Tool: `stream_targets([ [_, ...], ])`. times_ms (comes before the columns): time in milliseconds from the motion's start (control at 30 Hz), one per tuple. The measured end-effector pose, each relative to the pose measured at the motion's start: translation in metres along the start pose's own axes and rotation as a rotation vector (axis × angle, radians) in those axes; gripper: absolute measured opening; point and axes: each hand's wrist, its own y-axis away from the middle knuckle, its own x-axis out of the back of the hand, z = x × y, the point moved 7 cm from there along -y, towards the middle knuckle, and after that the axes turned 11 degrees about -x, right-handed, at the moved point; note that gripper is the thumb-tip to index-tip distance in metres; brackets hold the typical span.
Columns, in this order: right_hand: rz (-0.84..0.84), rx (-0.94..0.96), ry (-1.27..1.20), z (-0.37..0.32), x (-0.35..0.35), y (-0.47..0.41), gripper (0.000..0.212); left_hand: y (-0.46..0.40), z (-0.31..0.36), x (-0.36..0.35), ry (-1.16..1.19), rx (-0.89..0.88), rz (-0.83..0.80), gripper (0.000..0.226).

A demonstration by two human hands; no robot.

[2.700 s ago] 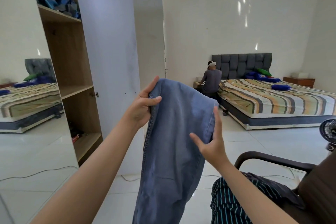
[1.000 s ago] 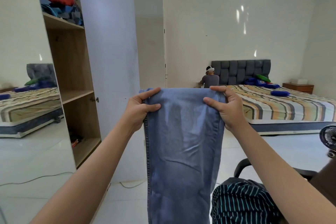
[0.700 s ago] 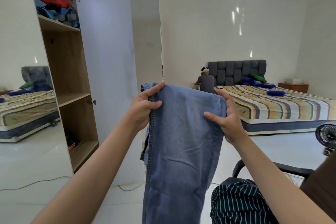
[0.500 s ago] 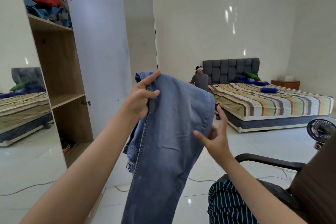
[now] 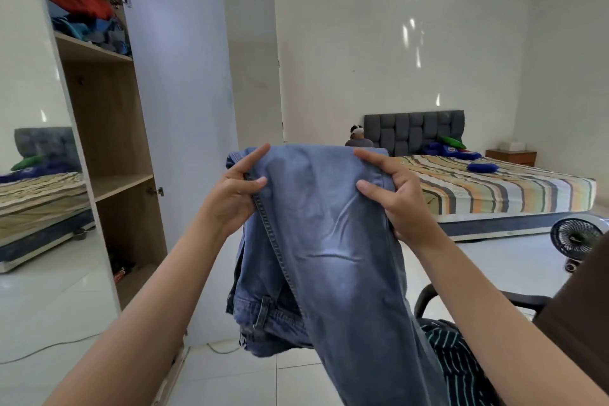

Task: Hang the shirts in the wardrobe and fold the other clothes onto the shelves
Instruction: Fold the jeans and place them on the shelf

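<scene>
Left hand: the left hand [image 5: 235, 194] grips the left end of the folded top edge of a pair of faded blue denim jeans [image 5: 329, 250], thumb pressed on the front beside the stitched side seam, index finger laid along the fold.
Right hand: the right hand [image 5: 395, 201] clamps the right end of the same fold, thumb on the front of the cloth and fingers curled round the edge.
Hands together: both are raised in front of the person, apart from each other, with the width of the jeans stretched between them.
Jeans: they hang doubled over from the hands; the front layer falls straight down past the bottom of the view, and a bunched part with a belt loop hangs behind it at lower left.
Wardrobe: the tall light-wood wardrobe [image 5: 108, 128] stands open at the left, its white door [image 5: 178, 102] swung out towards the room.
Top shelf: a loose pile of red and blue clothes [image 5: 82, 16] lies on it.
Middle shelf: the wooden shelf [image 5: 122, 184] below shows bare wood.
Chair: a black office chair [image 5: 478, 298] stands at lower right, with a dark garment with thin teal stripes [image 5: 461, 362] on it, just beside the hanging jeans.
Background: a bed with a striped sheet [image 5: 494, 188] and a grey padded headboard stands at the far wall; another person [image 5: 357, 138] sits beside it; a small dark fan [image 5: 576, 241] stands on the white tiled floor [image 5: 296, 379].
</scene>
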Motion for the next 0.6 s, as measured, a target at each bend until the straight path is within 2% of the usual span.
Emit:
stream_targets([
  [167, 0.018, 0.047, 0.099, -0.01, 0.002, -0.011, 0.058, 0.006, -0.02, -0.002, 0.261, 0.027, 0.057, 0.061],
  [233, 0.02, 0.052, 0.101, -0.011, 0.003, -0.014, 0.06, 0.009, -0.029, -0.004, 0.347, 0.04, 0.056, 0.069],
  [300, 0.012, 0.047, 0.103, -0.01, 0.001, -0.016, 0.061, 0.016, -0.039, -0.011, 0.407, 0.074, 0.017, 0.067],
  [433, 0.056, 0.033, 0.098, -0.004, 0.001, -0.02, 0.061, 0.036, -0.066, -0.03, 0.395, 0.157, -0.102, 0.064],
  [533, 0.085, 0.009, 0.031, -0.001, 0.006, -0.021, 0.06, 0.047, -0.085, -0.039, 0.329, 0.211, -0.124, 0.07],
  [600, 0.083, 0.0, 0.023, 0.001, 0.008, -0.023, 0.059, 0.049, -0.092, -0.047, 0.284, 0.215, -0.111, 0.066],
])
